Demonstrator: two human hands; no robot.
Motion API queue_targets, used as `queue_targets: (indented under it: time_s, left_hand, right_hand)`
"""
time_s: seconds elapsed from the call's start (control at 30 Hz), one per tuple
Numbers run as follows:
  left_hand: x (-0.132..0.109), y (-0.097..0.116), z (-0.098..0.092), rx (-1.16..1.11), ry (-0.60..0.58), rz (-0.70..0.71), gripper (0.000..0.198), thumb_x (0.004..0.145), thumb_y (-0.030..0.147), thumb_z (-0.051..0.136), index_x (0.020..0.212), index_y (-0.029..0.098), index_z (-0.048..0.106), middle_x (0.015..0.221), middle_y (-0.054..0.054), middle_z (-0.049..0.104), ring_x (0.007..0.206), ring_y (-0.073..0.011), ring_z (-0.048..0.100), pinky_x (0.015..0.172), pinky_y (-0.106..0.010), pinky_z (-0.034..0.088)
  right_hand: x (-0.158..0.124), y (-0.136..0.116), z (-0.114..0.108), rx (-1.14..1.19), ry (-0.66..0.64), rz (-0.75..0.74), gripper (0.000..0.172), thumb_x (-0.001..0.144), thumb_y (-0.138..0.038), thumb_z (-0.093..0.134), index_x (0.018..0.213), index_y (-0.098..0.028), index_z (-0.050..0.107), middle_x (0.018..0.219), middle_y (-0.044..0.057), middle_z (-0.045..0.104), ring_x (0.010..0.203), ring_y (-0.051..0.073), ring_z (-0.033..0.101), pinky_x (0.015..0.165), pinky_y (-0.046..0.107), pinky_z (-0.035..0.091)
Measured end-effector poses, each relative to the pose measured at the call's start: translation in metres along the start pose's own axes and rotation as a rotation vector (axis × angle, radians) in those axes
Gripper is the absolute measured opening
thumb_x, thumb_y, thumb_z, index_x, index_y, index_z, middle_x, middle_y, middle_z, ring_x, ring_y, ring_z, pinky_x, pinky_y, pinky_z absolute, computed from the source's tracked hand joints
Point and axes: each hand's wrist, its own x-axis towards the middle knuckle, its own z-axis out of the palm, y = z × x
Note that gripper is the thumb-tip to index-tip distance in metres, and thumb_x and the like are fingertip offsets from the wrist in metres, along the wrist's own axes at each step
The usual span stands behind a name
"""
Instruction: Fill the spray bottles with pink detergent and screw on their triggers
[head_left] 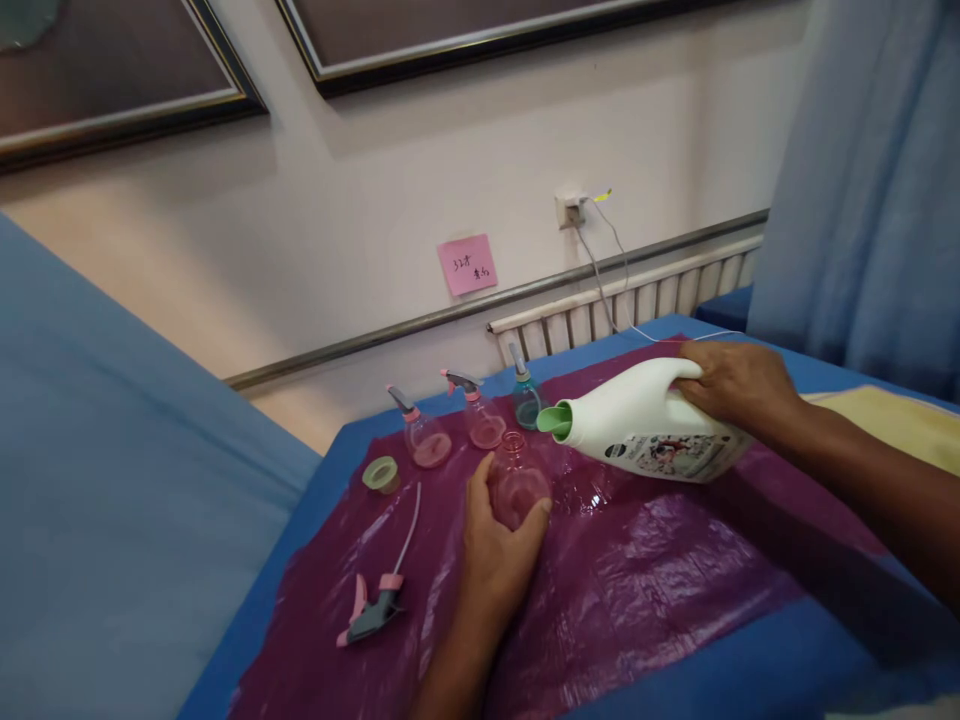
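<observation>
My left hand (495, 555) is wrapped round a clear pink spray bottle (519, 488) that has no top on it. In my right hand (739, 385) is the handle of a white detergent jug (637, 415), tipped left so its green spout (555, 420) hangs just right of the bottle's open neck. I cannot make out any liquid leaving the spout. A grey and pink trigger sprayer head (379, 605) with its tube lies left of my left hand. Farther back, a green cap (382, 474) rests on the purple plastic sheet (637, 580).
Two pink spray bottles (429, 440) and a teal spray bottle (527, 400) stand at the back with their sprayers on. Blue curtains hang on both sides. A white cable (600, 270) runs from the wall socket (570, 211) to the blue-covered table (352, 440). Yellow cloth (892, 425) lies at right.
</observation>
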Motion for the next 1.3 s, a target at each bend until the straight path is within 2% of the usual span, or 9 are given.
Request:
queue_targets:
  time_s: [0.27, 0.4, 0.53, 0.67, 0.9, 1.03, 1.3]
  left_hand:
    - [-0.004, 0.009, -0.021, 0.182, -0.019, 0.023, 0.085, 0.086, 0.036, 0.083, 0.164, 0.026, 0.049, 0.159, -0.015, 0.062, 0.149, -0.0342, 0.061, 0.128, -0.052, 0.047]
    - [0.005, 0.01, -0.039, 0.306, -0.043, 0.133, 0.083, 0.088, 0.039, 0.081, 0.163, 0.024, 0.05, 0.162, -0.016, 0.059, 0.153, -0.0375, 0.057, 0.129, -0.056, 0.045]
    - [0.018, 0.02, -0.052, 0.427, -0.089, 0.283, 0.082, 0.086, 0.039, 0.08, 0.161, 0.022, 0.052, 0.161, -0.018, 0.06, 0.155, -0.0415, 0.054, 0.131, -0.062, 0.043]
    - [0.028, 0.028, -0.058, 0.496, -0.134, 0.363, 0.079, 0.087, 0.038, 0.078, 0.16, 0.024, 0.051, 0.16, -0.017, 0.061, 0.155, -0.0413, 0.055, 0.13, -0.064, 0.043]
    - [0.036, 0.026, -0.073, 0.64, -0.214, 0.458, 0.076, 0.092, 0.043, 0.075, 0.162, 0.025, 0.05, 0.166, -0.02, 0.056, 0.158, -0.0435, 0.051, 0.128, -0.066, 0.045]
    - [0.04, 0.031, -0.08, 0.717, -0.256, 0.483, 0.077, 0.094, 0.044, 0.07, 0.164, 0.022, 0.047, 0.167, -0.022, 0.054, 0.159, -0.0444, 0.05, 0.127, -0.067, 0.045]
    - [0.044, 0.046, -0.085, 0.734, -0.291, 0.536, 0.073, 0.093, 0.042, 0.072, 0.162, 0.029, 0.049, 0.159, -0.017, 0.06, 0.148, -0.0435, 0.059, 0.121, -0.065, 0.052]
  right_hand:
    - [0.001, -0.006, -0.001, 0.017, -0.021, -0.008, 0.041, 0.106, -0.056, 0.049, 0.11, -0.025, 0.076, 0.115, 0.014, 0.082, 0.096, 0.031, 0.074, 0.067, 0.037, 0.027]
    - [0.0, -0.005, 0.0, 0.026, 0.02, -0.021, 0.041, 0.106, -0.056, 0.05, 0.11, -0.024, 0.076, 0.111, 0.014, 0.082, 0.091, 0.03, 0.072, 0.066, 0.037, 0.026]
    - [-0.002, -0.007, -0.005, 0.049, 0.028, -0.041, 0.041, 0.106, -0.055, 0.051, 0.111, -0.023, 0.076, 0.113, 0.016, 0.082, 0.089, 0.028, 0.071, 0.065, 0.037, 0.024]
    - [-0.003, -0.009, -0.008, 0.054, -0.009, -0.045, 0.041, 0.105, -0.058, 0.053, 0.109, -0.023, 0.075, 0.111, 0.015, 0.083, 0.088, 0.028, 0.071, 0.064, 0.036, 0.023]
    - [-0.003, -0.009, -0.008, 0.065, -0.011, -0.062, 0.039, 0.107, -0.053, 0.049, 0.111, -0.022, 0.074, 0.114, 0.017, 0.082, 0.09, 0.027, 0.071, 0.065, 0.037, 0.023]
    - [-0.002, -0.009, -0.008, 0.059, -0.001, -0.057, 0.038, 0.105, -0.052, 0.051, 0.109, -0.022, 0.074, 0.111, 0.016, 0.082, 0.09, 0.029, 0.072, 0.065, 0.037, 0.022]
    - [-0.002, -0.012, -0.011, 0.063, -0.024, -0.049, 0.042, 0.104, -0.056, 0.051, 0.109, -0.023, 0.076, 0.109, 0.015, 0.082, 0.085, 0.028, 0.07, 0.064, 0.037, 0.023]
